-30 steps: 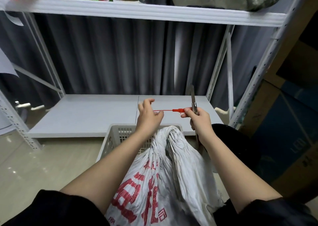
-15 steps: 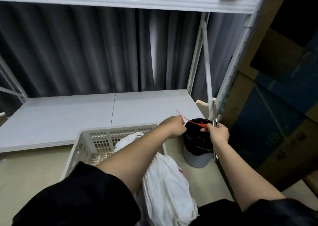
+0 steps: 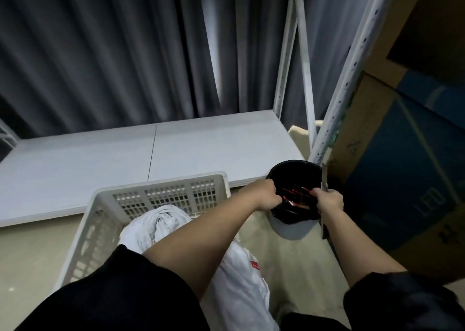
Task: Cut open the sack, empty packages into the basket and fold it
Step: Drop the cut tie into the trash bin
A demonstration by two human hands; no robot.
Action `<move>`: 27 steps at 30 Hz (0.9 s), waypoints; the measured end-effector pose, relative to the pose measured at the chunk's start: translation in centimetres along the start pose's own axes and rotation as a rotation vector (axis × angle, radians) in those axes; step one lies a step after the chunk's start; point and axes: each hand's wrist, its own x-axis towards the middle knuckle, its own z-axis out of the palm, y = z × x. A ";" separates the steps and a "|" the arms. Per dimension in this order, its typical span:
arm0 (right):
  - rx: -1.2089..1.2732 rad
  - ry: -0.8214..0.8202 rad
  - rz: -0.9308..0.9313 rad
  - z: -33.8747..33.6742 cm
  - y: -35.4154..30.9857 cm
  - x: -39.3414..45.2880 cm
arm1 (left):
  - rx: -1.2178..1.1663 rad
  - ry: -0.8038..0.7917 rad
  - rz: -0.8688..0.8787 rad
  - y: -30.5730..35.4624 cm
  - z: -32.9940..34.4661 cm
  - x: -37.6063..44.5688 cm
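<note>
The white sack [image 3: 163,220] with red print leans with its bunched neck inside the pale perforated basket [image 3: 161,184]. Both my hands are down at the mouth of a black-lined bin [image 3: 294,174] to the basket's right. My left hand [image 3: 264,194] has curled fingers at the bin's left rim and pinches the end of a thin red tie [image 3: 294,193] that runs across toward my right hand. My right hand [image 3: 328,201] grips a slim cutter [image 3: 324,179], whose blade points up and whose handle hangs below my wrist. Several red ties lie inside the bin.
A low white shelf board [image 3: 125,154] of a metal rack [image 3: 334,99] lies behind the basket, with a dark curtain behind it. Large cardboard boxes [image 3: 402,154] stand close on the right, beside the bin. The floor is beige tile.
Both hands carried the red tie right and down, from above the sack into the bin's mouth. The view followed to the right; the sack stays leaning in the basket.
</note>
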 end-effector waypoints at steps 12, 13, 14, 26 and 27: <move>0.041 -0.265 -0.097 -0.5 0.9 -5.4 | 0.230 -0.392 -0.060 0.1 0.3 -7.2; 0.052 -0.296 -0.117 -0.5 0.4 -6.7 | 0.202 -0.455 -0.093 0.1 0.6 -8.3; 0.042 -0.325 -0.131 -0.5 0.0 -8.1 | 0.201 -0.505 -0.114 0.0 1.0 -9.4; -0.185 -0.643 -0.034 0.5 2.4 -19.3 | 1.001 -0.079 -0.040 -3.9 2.4 -15.5; -0.140 -0.620 -0.041 0.8 2.7 -19.6 | 0.955 0.000 -0.008 -3.9 1.7 -15.9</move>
